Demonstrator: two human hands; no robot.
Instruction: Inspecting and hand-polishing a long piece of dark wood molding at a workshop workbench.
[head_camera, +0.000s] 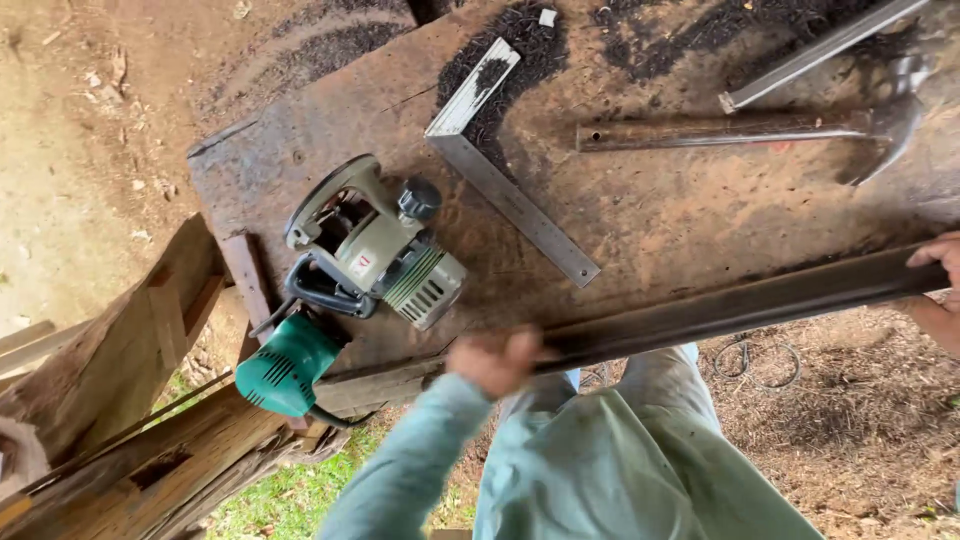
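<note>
Both hands — left (497, 360), right (938, 262) — grip a long dark steel bar (730, 305).

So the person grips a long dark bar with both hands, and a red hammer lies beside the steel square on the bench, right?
Not quite. The head view shows the hammer is bare grey metal, not red. The rest holds: left hand and right hand grip the dark bar, and the hammer lies beside the square on the bench.

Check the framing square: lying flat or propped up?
Flat. The framing square lies face-down on the wooden slab, both arms resting on the surface; sawdust covers part of its short arm. Neither hand touches it.
</note>
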